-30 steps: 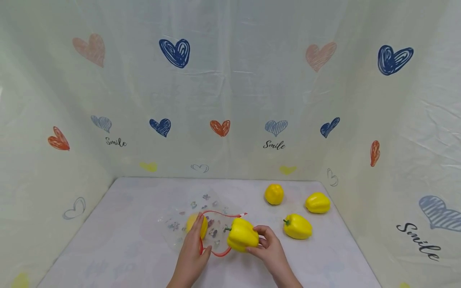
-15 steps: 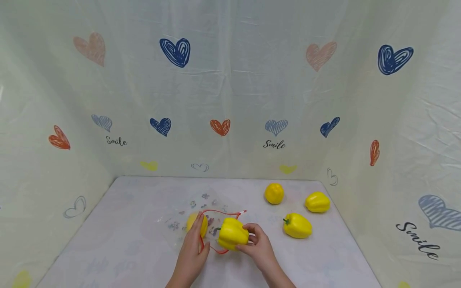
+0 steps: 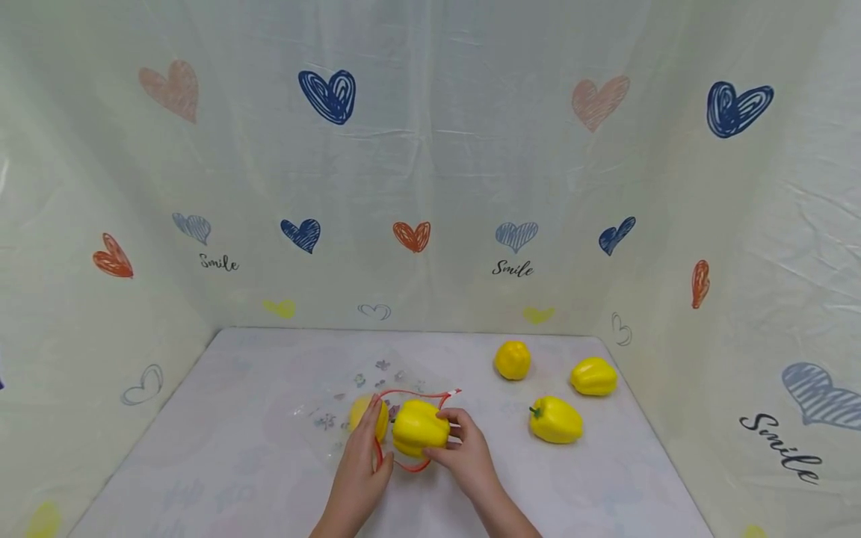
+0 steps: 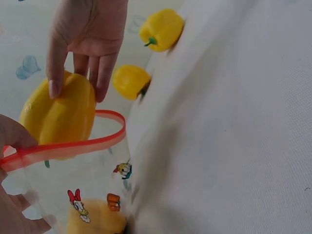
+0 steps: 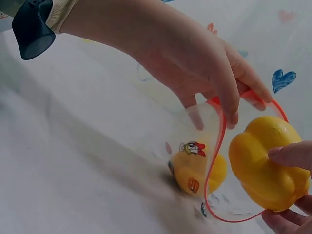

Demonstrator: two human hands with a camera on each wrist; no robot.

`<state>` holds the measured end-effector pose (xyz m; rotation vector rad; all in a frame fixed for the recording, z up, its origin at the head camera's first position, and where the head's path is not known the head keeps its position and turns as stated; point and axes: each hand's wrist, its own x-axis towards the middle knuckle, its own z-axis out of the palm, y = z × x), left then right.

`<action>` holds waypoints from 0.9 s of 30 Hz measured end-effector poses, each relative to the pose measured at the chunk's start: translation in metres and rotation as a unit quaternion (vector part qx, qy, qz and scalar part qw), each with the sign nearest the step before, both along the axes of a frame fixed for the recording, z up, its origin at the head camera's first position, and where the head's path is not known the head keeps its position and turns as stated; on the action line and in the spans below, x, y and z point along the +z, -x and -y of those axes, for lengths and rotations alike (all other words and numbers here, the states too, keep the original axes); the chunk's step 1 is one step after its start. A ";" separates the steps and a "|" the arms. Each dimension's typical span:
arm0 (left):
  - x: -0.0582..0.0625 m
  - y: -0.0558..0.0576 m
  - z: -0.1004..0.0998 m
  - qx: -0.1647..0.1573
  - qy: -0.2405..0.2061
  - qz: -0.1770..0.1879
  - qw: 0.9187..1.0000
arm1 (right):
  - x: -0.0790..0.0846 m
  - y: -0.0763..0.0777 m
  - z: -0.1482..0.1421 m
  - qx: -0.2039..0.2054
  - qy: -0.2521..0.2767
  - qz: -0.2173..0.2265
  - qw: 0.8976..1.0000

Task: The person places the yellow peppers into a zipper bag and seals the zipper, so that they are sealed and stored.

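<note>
A clear plastic zipper bag (image 4: 73, 148) with a red edge and cartoon prints lies on the table, its mouth spread wide. My left hand (image 3: 359, 467) holds the bag by its red edge. Inside the bag rests one yellow bell pepper (image 5: 195, 170), seen through the plastic. My right hand (image 3: 467, 452) grips another yellow bell pepper (image 3: 418, 427) by its blunt end, thumb on one side and fingers on the other. In the left wrist view, that pepper's stem end dips behind the red edge, into the mouth of the bag.
To the right on the white table (image 3: 269, 359) lie three loose yellow peppers: one at the back (image 3: 513, 361), one far right (image 3: 593, 376) and a nearer pepper (image 3: 555, 420). A curtain (image 3: 417, 149) printed with hearts encloses the back and sides.
My right hand has moved left with its pepper, from the right side of the bag's mouth into the opening. My left hand, the bag and the loose peppers have hardly moved.
</note>
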<state>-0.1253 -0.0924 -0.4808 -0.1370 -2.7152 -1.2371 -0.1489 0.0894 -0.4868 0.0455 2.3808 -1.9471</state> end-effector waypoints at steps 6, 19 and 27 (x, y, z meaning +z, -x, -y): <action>0.001 0.000 -0.001 0.008 -0.005 0.013 1.000 | 0.002 0.002 0.007 -0.006 -0.017 -0.009 1.000; 0.000 -0.003 -0.002 -0.002 -0.001 -0.003 1.000 | 0.004 0.007 0.019 -0.010 -0.067 -0.053 0.996; 0.002 -0.004 -0.007 0.007 0.002 0.013 1.000 | 0.003 0.012 0.024 -0.008 -0.101 -0.047 0.994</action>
